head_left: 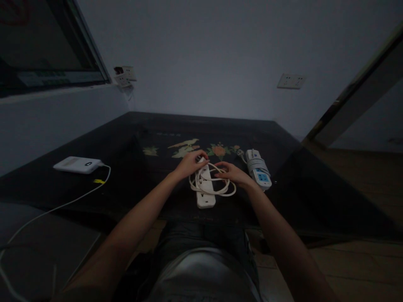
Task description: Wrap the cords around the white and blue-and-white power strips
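A white power strip (205,200) lies lengthwise on the dark table (151,188) in front of me, its white cord (224,193) looped loosely over it. At the strip's far end, my left hand (190,162) has its fingers closed around the plug end of the cord. My right hand (233,173) is curled over the cord loops on the right side, thumb and fingers pinching them. To the right of that hand rests a second power strip (263,179) with blue sockets, its grey cord wound tightly around the body.
On the left lies a white power bank (77,165) with a white cable (78,199) trailing over the table edge. A small yellow tag (99,181) is beside it. Wall sockets (291,81) are on the back wall, and a window (47,46) is at upper left.
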### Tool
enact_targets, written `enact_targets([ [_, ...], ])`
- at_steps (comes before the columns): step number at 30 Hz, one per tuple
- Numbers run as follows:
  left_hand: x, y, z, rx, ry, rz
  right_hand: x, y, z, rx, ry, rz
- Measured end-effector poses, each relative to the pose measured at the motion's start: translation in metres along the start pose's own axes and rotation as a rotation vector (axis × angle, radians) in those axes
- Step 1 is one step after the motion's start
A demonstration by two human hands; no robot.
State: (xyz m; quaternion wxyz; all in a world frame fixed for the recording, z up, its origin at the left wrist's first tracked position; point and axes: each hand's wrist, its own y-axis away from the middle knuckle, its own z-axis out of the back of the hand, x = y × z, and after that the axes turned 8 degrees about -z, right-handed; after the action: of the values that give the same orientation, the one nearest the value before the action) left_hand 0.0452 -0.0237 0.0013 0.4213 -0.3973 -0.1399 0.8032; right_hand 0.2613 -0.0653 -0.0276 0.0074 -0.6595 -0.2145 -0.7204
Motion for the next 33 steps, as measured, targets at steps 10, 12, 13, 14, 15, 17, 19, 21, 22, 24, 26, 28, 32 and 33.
enact_targets([
  [10, 0.007, -0.004, 0.01, -0.045, 0.221, 0.255, 0.004, 0.001, -0.001, -0.1, 0.187, 0.001],
  [12, 0.006, -0.004, 0.012, 0.038, 0.323, 0.337, 0.004, 0.002, -0.003, -0.103, 0.184, -0.002],
  [13, 0.005, -0.004, 0.013, 0.061, 0.378, 0.365, 0.005, 0.002, -0.004, -0.111, 0.184, 0.0],
  [14, 0.004, -0.004, 0.015, 0.065, 0.432, 0.382, 0.004, 0.002, -0.005, -0.126, 0.187, 0.005],
  [15, 0.003, -0.004, 0.016, 0.045, 0.484, 0.392, 0.004, 0.001, -0.005, -0.147, 0.19, 0.012],
  [17, 0.001, -0.004, 0.018, -0.056, 0.583, 0.402, 0.002, -0.002, -0.005, -0.2, 0.193, 0.027],
  [19, 0.001, -0.005, 0.02, -0.18, 0.664, 0.412, -0.001, -0.006, -0.004, -0.259, 0.185, 0.043],
  [21, 0.003, -0.007, 0.023, -0.291, 0.726, 0.428, -0.005, -0.012, -0.002, -0.33, 0.176, 0.062],
  [22, 0.004, -0.008, 0.025, -0.332, 0.751, 0.439, -0.007, -0.014, -0.001, -0.366, 0.171, 0.072],
  [24, 0.007, -0.009, 0.029, -0.376, 0.791, 0.458, -0.01, -0.018, 0.002, -0.426, 0.163, 0.082],
  [26, 0.008, -0.009, 0.033, -0.355, 0.817, 0.454, -0.012, -0.02, 0.004, -0.455, 0.158, 0.083],
  [28, 0.004, -0.006, 0.037, -0.282, 0.822, 0.418, -0.014, -0.021, 0.006, -0.462, 0.159, 0.081],
  [32, -0.014, 0.013, 0.051, -0.147, 0.672, 0.343, -0.016, -0.022, 0.007, -0.469, 0.164, 0.083],
  [33, -0.019, 0.02, 0.056, -0.145, 0.6, 0.332, -0.017, -0.023, 0.007, -0.472, 0.165, 0.084],
])
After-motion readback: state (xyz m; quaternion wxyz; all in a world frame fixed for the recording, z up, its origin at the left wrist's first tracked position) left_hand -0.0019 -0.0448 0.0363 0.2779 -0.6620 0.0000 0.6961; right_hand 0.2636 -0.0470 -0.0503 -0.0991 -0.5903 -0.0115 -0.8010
